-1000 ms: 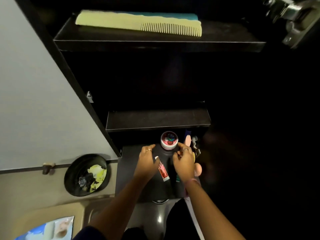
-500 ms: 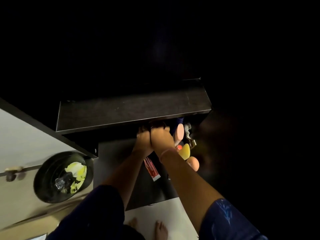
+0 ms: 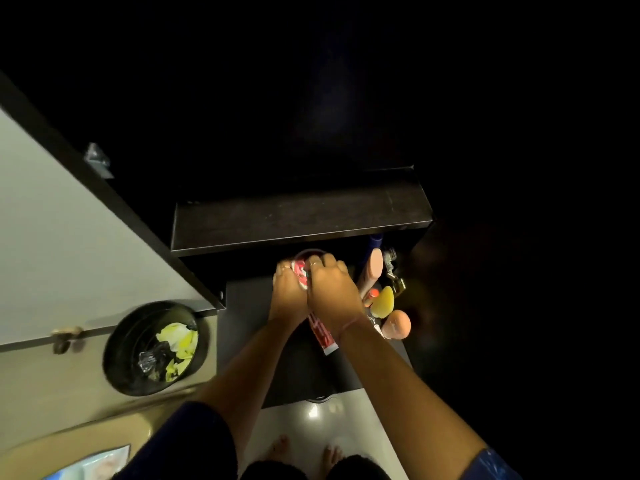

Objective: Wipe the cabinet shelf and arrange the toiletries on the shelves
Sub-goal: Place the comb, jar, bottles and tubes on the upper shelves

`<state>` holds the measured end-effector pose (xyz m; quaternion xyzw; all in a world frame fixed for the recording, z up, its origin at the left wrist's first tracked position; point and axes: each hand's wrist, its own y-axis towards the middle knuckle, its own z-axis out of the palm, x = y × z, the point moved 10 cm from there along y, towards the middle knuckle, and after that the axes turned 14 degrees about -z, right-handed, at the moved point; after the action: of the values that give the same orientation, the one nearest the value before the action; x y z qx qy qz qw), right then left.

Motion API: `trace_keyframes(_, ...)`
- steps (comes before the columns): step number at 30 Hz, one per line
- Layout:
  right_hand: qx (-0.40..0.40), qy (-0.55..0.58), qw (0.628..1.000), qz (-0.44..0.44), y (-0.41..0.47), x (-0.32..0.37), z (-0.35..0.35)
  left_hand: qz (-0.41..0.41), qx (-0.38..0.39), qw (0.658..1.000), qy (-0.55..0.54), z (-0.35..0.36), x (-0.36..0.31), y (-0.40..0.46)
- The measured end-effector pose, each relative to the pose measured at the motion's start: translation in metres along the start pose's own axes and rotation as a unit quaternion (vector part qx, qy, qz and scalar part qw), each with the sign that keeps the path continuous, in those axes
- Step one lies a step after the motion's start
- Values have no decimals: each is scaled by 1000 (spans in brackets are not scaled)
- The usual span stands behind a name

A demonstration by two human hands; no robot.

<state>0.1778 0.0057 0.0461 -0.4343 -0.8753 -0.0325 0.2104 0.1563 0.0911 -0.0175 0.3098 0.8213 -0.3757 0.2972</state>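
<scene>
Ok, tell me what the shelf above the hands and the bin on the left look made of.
Shelf: dark board, probably laminated wood, matte with faint scuffs. Bin: black, likely plastic, with a slight sheen on its rim; the blur leaves it open.

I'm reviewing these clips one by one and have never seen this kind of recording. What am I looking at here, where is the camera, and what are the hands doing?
There is no machine here: a person wears the camera on their head, looking down at their own arms. Both hands reach under a dark cabinet shelf. The left hand and right hand close around a small round container on the lower surface. A red tube lies beneath the wrists. To the right sit a yellow sponge and a peach sponge. A black bin with rubbish stands on the floor at left.
</scene>
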Motion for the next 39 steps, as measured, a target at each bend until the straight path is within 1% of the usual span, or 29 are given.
trace_keyframes(4, -22, 41, 999, -11, -37, 28, -9, 29, -13, 998, -47, -37, 4, -41)
trace_keyframes(7, -65, 80, 994, -22, -62, 48, -23, 34, -32, 998, -40, -63, 3, -74)
trace_keyframes(14, -182, 133, 972, -65, -94, 88, -66, 57, -59, 991, -108, -113, -3, -116)
trace_keyframes(20, -273, 182, 939, -107, -92, 111, -109, 105, -93, 981, -132, -153, -29, -132)
trace_keyframes(23, -308, 239, 914, -112, -85, 114, -128, 121, -99, 975, -156, -169, -45, -136)
trace_keyframes(27, -355, 276, 886, -119, -73, 116, -153, 148, -116, 963, -194, -191, -70, -137)
trace_keyframes(31, -371, 313, 867, -112, -61, 110, -165, 156, -140, 956, -203, -206, -81, -124)
trace_keyframes(34, -375, 322, 864, -94, -54, 101, -167, 143, -139, 956, -213, -207, -83, -110)
trace_keyframes(36, -366, 312, 874, -73, -47, 93, -162, 130, -141, 956, -224, -204, -83, -101)
trace_keyframes(39, -339, 278, 897, -45, -33, 79, -148, 104, -156, 954, -232, -201, -82, -84)
